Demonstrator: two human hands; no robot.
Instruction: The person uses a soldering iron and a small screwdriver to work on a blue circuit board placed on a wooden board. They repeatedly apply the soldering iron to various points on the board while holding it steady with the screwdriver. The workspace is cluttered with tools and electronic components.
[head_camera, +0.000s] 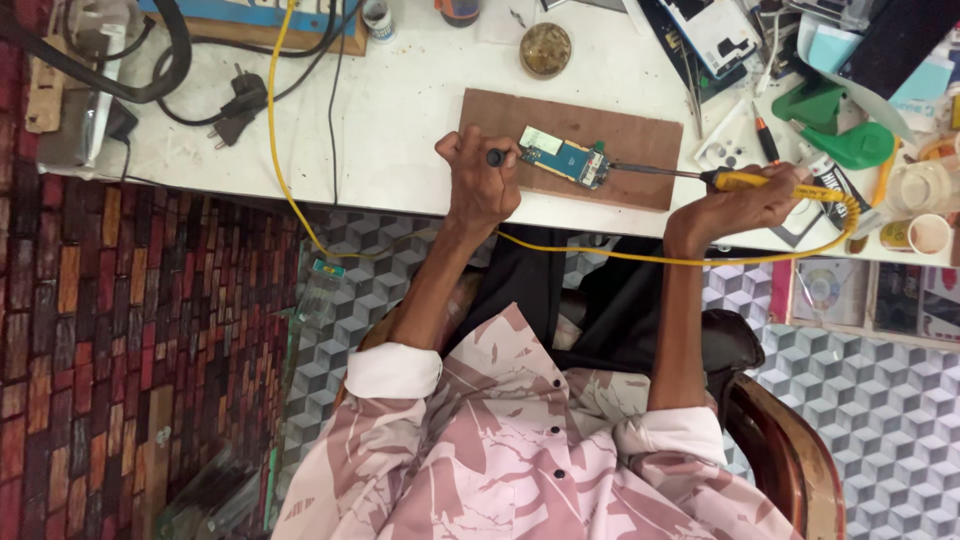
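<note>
Sleeves of my patterned shirt (500, 450) sit nearest. Left hand (480, 180), fingers curled tight round a dark-handled tool (497, 157), pins the circuit board (566, 158) on the wooden board (640, 135) on the bench (400, 110). Right hand (735, 205), fingers wrapped on the yellow soldering iron (745, 180), touches its tip to the board's right edge. I'd judge a steady, brief touch best.

White counter (400, 110) runs across the top, cluttered at the right end. Floor is split: red-brown brick-pattern covering (140, 330) on the left, grey cube-pattern tile (880, 420) centre and right. Dark wooden chair (780, 440) with curved arm at lower right. Light is even and soft, without hard shadows.
</note>
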